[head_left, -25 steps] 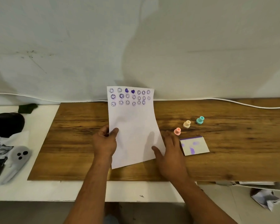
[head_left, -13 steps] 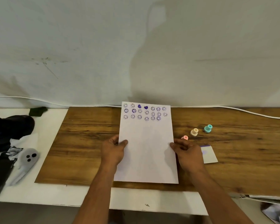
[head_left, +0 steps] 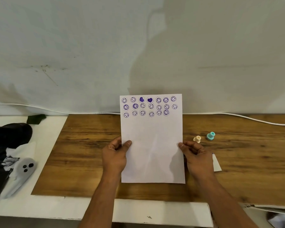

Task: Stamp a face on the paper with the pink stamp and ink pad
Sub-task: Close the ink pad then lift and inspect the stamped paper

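Since a second ago the paper [head_left: 151, 145] has been squared up on the wooden board [head_left: 82, 155] | left hand [head_left: 116, 156] pinched on its left edge, right hand [head_left: 197, 157] on its right | ink pad [head_left: 217, 164] partly hidden right of paper | cream stamp [head_left: 197, 139] and teal stamp [head_left: 210, 136] further right | pink stamp cannot be seen.

Pale, scuffed plaster wall [head_left: 72, 46] fills the upper half, dark marks at 10 o'clock. A white cable [head_left: 253, 120] runs along its base. Brown wood-grain board surface [head_left: 82, 145] lies on a white painted bench [head_left: 53, 206], edge chipped at 6 o'clock.
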Action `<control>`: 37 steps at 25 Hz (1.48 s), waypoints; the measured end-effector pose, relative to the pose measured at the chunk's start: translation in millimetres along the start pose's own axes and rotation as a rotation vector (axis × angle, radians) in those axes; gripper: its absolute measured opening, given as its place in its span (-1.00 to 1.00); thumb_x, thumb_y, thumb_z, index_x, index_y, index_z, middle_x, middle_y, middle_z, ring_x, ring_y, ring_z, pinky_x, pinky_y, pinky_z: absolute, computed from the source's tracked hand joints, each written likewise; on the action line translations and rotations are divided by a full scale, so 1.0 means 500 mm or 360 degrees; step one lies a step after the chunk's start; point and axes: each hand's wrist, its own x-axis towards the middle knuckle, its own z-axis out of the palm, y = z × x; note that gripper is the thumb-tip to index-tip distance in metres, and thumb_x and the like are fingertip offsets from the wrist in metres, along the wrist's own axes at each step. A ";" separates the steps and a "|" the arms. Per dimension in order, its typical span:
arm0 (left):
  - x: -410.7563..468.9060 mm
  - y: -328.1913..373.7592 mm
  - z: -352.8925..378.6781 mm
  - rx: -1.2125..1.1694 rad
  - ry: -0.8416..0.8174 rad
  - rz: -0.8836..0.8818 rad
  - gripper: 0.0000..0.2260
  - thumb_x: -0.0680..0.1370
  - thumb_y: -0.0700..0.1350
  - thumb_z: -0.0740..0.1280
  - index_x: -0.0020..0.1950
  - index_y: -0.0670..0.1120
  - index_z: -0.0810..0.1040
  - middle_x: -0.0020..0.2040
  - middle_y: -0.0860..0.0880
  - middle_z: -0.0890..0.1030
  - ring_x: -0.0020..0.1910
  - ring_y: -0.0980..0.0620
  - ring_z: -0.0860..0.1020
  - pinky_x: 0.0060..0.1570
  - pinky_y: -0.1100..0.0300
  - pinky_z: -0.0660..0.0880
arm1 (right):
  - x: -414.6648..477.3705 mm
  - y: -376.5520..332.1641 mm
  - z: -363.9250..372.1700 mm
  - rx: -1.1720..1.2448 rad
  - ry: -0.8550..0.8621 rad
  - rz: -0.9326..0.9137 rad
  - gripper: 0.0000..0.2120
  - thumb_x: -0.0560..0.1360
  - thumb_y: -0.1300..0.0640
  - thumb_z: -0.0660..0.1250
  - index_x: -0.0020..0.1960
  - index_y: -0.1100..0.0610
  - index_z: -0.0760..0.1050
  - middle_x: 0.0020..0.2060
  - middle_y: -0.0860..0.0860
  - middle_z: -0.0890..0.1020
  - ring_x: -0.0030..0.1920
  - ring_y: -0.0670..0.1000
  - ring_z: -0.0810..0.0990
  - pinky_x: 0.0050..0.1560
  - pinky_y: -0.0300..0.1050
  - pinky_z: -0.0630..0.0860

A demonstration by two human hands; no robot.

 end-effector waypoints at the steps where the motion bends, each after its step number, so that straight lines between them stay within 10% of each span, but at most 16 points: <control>1: 0.000 0.000 0.002 -0.0002 -0.0010 0.0011 -0.82 0.51 -0.36 0.48 0.02 -0.11 0.70 -0.22 0.09 0.77 -0.26 0.20 0.70 -0.20 0.33 0.62 | 0.001 -0.001 0.000 0.0010 0.0019 -0.0002 -0.93 0.48 0.10 0.58 -0.06 -0.05 0.73 -0.15 -0.17 0.78 -0.11 -0.17 0.72 -0.27 -0.36 0.59; 23: -0.005 0.011 0.015 -0.0123 0.0000 -0.0008 -0.83 0.49 -0.31 0.52 -0.04 -0.05 0.73 -0.14 0.05 0.79 -0.20 0.13 0.72 -0.16 0.29 0.65 | 0.008 -0.012 0.000 0.0075 0.0093 -0.0013 -0.92 0.48 0.09 0.57 -0.05 -0.07 0.74 -0.09 -0.11 0.78 0.04 0.01 0.73 0.05 0.04 0.68; 37: 0.004 -0.006 0.006 0.0070 0.0094 -0.0037 -0.81 0.48 -0.26 0.55 0.02 -0.03 0.70 -0.21 0.15 0.77 -0.23 0.21 0.72 -0.27 0.36 0.60 | -0.010 -0.030 0.006 -0.0355 0.0072 -0.0205 -0.81 0.53 0.07 0.53 -0.09 -0.23 0.65 -0.18 -0.33 0.71 -0.14 -0.14 0.68 -0.24 -0.27 0.59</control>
